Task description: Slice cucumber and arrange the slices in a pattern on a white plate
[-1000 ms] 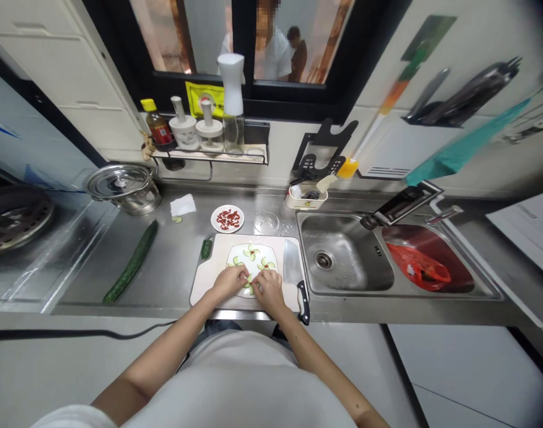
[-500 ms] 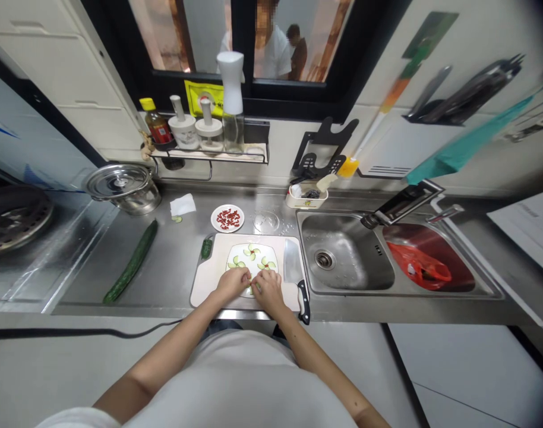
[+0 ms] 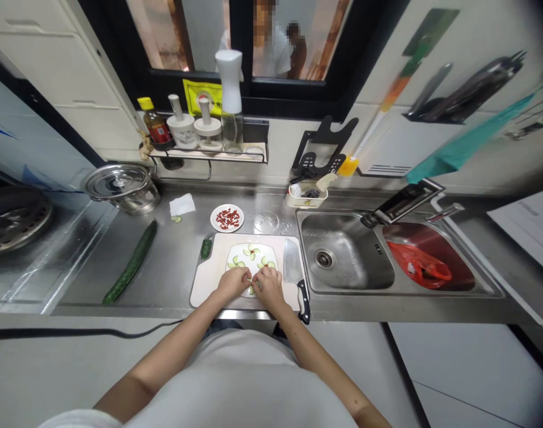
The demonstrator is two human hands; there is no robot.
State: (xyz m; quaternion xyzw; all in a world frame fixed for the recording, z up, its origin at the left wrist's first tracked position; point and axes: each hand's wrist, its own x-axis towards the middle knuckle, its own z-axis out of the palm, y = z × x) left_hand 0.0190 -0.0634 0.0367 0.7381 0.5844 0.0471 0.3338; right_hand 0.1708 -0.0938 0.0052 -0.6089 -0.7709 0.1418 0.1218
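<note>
Both hands meet over the near part of a white plate (image 3: pixel 242 252), which rests on a pale cutting board (image 3: pixel 207 285). Thin cucumber slices (image 3: pixel 252 252) lie on the plate in small flower-like groups with red bits at their centres. My left hand (image 3: pixel 233 282) has its fingertips pinched together at the nearest group of slices. Close beside it, my right hand (image 3: pixel 268 285) curls its fingers onto the same group. What sits between the fingertips is too small to make out. A kitchen knife (image 3: pixel 293 261) lies along the board's right side, next to a cucumber piece's opposite end; that cucumber stub (image 3: pixel 206 248) is at the upper left.
Beyond the board stands a small plate of chopped red pieces (image 3: pixel 227 219). A whole cucumber (image 3: pixel 131 261) and a lidded steel pot (image 3: pixel 124 187) are on the left. To the right is a double sink (image 3: pixel 349 255) with a red plastic bag (image 3: pixel 418 264).
Almost nothing differs. Both hands stay at the nearest group of slices, with only slight finger movement; the view has shifted a little.
</note>
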